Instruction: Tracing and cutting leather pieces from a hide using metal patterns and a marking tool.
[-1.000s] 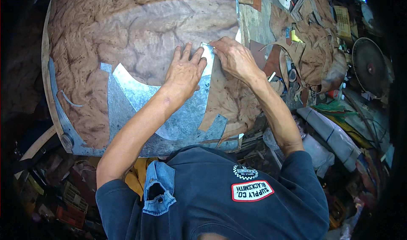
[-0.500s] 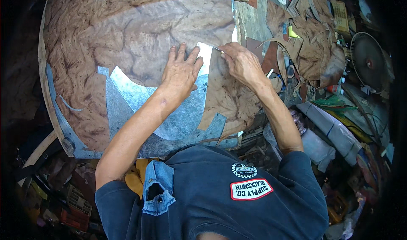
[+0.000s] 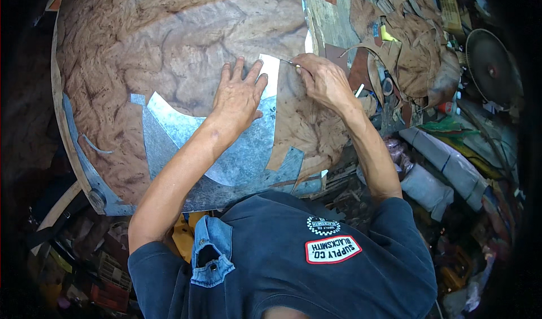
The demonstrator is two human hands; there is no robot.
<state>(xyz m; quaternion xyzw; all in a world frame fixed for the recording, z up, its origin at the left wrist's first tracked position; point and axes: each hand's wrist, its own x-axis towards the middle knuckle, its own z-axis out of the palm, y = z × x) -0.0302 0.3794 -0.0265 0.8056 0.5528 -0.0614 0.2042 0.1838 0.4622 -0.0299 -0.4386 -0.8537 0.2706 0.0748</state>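
Marking along the metal template on the veneer sheet

I'm pressing my left hand (image 3: 240, 96) flat, fingers spread, on the grey metal template (image 3: 237, 155) lying on the burl veneer sheet (image 3: 169, 42); my right hand (image 3: 322, 82) is pinching a thin scribe (image 3: 289, 63) w/ its tip at the template's top-right edge. I'm judging it's best keeping weight on the template & the tip tight vs. the edge.

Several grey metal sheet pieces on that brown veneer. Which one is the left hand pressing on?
The curved grey template, fan-shaped, lying on top of the brown veneer. The left hand lies flat on its upper end. The other grey sheet runs along the board's lower-left rim, untouched.
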